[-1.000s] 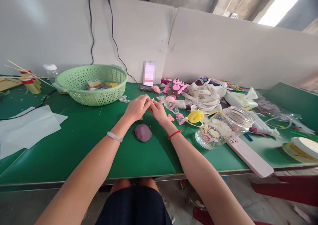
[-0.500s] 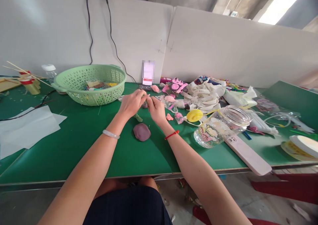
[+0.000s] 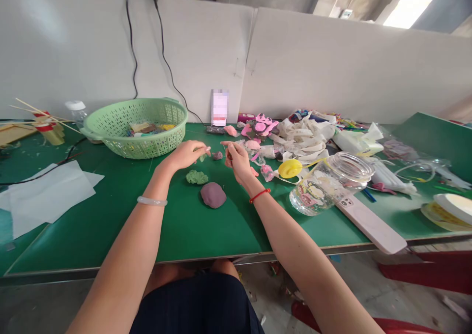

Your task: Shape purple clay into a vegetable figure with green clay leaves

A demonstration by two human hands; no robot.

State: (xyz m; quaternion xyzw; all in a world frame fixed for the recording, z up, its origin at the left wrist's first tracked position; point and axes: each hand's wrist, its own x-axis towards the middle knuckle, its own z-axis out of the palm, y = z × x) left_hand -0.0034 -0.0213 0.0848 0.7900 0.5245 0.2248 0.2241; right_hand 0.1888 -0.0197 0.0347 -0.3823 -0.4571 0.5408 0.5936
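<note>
My left hand (image 3: 189,154), a pale bangle on its wrist, hovers over the green table with fingers bent downward. A small bit of green clay shows at its fingertips. Below it lies a crumpled lump of green clay (image 3: 196,177), beside a flattened round of purple clay (image 3: 213,195). To the right, my right hand (image 3: 238,160), wearing a red string bracelet, has thumb and forefinger pressed together and the other fingers curled; anything between them is too small to make out. A small purple-grey clay piece (image 3: 217,155) sits between the hands.
A light green basket (image 3: 147,145) with small items stands left, past white paper sheets (image 3: 55,189). A lit phone (image 3: 220,109) leans on the partition. Right are pink clay pieces (image 3: 252,145), white strips (image 3: 304,140), a clear jar (image 3: 313,191) and a pink-cased phone (image 3: 372,223).
My hands were together at the fingers and have come apart, the left moving left and the right slightly right. The green clay lump on the table shows more fully.
</note>
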